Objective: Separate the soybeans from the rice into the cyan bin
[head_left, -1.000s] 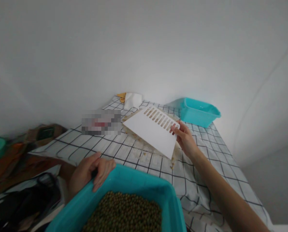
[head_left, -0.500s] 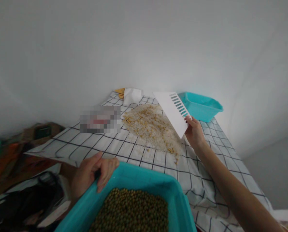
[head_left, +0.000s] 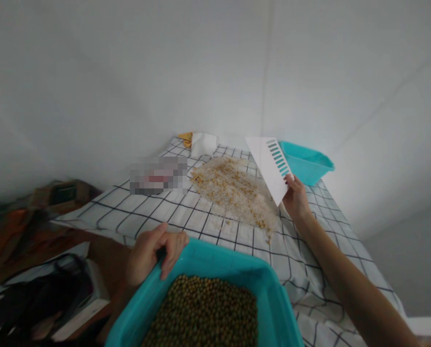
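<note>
My left hand (head_left: pixel 159 253) is closed over the far left corner of a turquoise plastic basin (head_left: pixel 233 255) in front of me. Small round green-brown beans or peas (head_left: pixel 208 308) lie in this basin. My right hand (head_left: pixel 297 197) pinches the lower right edge of a flat white scraper (head_left: pixel 266 166) with a row of slots along one side. The scraper stands tilted at the right side of a spread heap of white grains mixed with yellow beans (head_left: pixel 233 193), on a checked cloth (head_left: pixel 186 217). Whether its lower edge touches the heap, I cannot tell.
A second turquoise basin (head_left: pixel 305 164) stands at the back right, behind the scraper. White paper (head_left: pixel 204 143) and a yellow item (head_left: pixel 186 139) lie at the back. A blurred-out package (head_left: pixel 157 176) sits left of the heap. Boxes and a black bag (head_left: pixel 49 289) are low on the left.
The whole view has shifted slightly, so things appear a little further right. Both hands keep their holds on the basin and the scraper; the heap looks the same.
</note>
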`<state>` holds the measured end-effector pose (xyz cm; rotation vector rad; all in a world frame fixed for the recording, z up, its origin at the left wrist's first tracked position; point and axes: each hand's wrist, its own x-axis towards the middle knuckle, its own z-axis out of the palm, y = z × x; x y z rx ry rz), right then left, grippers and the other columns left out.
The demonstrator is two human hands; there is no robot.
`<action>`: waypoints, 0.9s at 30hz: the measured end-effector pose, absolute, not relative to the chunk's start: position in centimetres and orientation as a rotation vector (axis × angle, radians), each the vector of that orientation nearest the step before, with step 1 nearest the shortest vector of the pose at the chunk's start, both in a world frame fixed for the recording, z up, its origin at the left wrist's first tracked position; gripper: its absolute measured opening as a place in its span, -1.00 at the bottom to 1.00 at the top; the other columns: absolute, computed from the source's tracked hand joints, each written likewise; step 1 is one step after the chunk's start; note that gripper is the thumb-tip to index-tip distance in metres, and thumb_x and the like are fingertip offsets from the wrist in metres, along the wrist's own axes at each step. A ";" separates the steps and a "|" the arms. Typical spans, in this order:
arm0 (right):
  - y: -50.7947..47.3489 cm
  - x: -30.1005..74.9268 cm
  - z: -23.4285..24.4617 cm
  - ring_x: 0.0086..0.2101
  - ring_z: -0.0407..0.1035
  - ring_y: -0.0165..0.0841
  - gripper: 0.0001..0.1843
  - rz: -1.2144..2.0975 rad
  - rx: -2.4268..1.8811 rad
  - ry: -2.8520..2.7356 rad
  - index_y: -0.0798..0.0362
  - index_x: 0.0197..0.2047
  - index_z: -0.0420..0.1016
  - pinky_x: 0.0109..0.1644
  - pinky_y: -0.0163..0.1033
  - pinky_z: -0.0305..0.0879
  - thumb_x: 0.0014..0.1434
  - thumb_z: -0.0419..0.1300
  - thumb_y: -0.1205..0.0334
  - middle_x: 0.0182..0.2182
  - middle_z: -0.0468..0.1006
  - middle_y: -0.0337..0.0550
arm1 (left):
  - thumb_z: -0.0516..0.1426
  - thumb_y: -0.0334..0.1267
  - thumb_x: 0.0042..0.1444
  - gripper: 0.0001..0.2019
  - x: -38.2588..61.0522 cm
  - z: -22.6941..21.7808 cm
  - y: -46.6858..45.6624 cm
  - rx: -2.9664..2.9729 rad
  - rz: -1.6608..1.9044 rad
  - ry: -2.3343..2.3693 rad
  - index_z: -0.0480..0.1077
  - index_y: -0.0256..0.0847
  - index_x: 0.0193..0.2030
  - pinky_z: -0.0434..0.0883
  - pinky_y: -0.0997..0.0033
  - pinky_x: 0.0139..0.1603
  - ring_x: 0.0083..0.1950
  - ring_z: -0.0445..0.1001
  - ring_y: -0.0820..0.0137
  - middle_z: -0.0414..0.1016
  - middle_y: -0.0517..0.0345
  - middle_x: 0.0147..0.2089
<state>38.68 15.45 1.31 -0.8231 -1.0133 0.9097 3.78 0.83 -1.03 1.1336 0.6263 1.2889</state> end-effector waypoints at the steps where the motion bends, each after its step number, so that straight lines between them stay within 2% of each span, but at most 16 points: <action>1: 15.5 38.7 1.3 -0.39 0.38 -0.33 -0.60 0.904 -0.819 -1.008 -0.06 -0.42 0.38 -0.27 -0.21 0.36 0.03 0.46 -0.10 -0.42 0.50 -0.27 | -0.02 0.00 0.45 -0.32 3.8 -1.1 0.8 1.129 1.295 0.627 0.39 -0.13 -0.73 0.29 0.19 -0.20 -0.63 0.17 0.36 0.28 0.14 -0.78; 7: 15.6 38.3 1.1 -0.38 0.39 -0.33 -0.62 0.917 -0.811 -1.009 -0.06 -0.40 0.39 -0.25 -0.20 0.38 0.01 0.46 -0.08 -0.41 0.51 -0.28 | 0.01 0.04 0.43 -0.33 3.7 -1.5 0.7 1.159 1.323 0.602 0.42 -0.12 -0.73 0.30 0.18 -0.12 -0.61 0.20 0.35 0.29 0.16 -0.77; 16: 15.5 38.2 1.4 -0.42 0.34 -0.37 -0.58 0.926 -0.842 -1.055 -0.04 -0.41 0.38 -0.29 -0.24 0.32 0.02 0.47 -0.10 -0.46 0.46 -0.31 | -0.04 0.04 0.47 -0.32 2.2 -1.8 2.3 1.341 1.176 0.470 0.47 -0.12 -0.67 0.34 0.15 -0.16 -0.59 0.29 0.30 0.37 0.11 -0.74; 24: 15.5 38.2 1.1 -0.47 0.27 -0.43 -0.52 0.939 -0.811 -1.039 -0.02 -0.44 0.39 -0.37 -0.29 0.27 -0.07 0.53 -0.12 -0.50 0.43 -0.35 | -0.02 0.00 0.46 -0.32 3.4 -1.9 2.0 1.322 1.287 0.454 0.38 -0.16 -0.72 0.32 0.21 -0.23 -0.62 0.24 0.38 0.29 0.13 -0.78; 27: 15.3 38.0 1.2 -0.48 0.26 -0.45 -0.50 0.947 -0.800 -1.041 -0.01 -0.45 0.39 -0.38 -0.31 0.26 -0.11 0.55 -0.12 -0.50 0.43 -0.36 | 0.02 -0.01 0.43 -0.32 3.9 -1.6 1.8 1.278 1.333 0.481 0.35 -0.15 -0.76 0.31 0.22 -0.32 -0.63 0.24 0.37 0.24 0.12 -0.79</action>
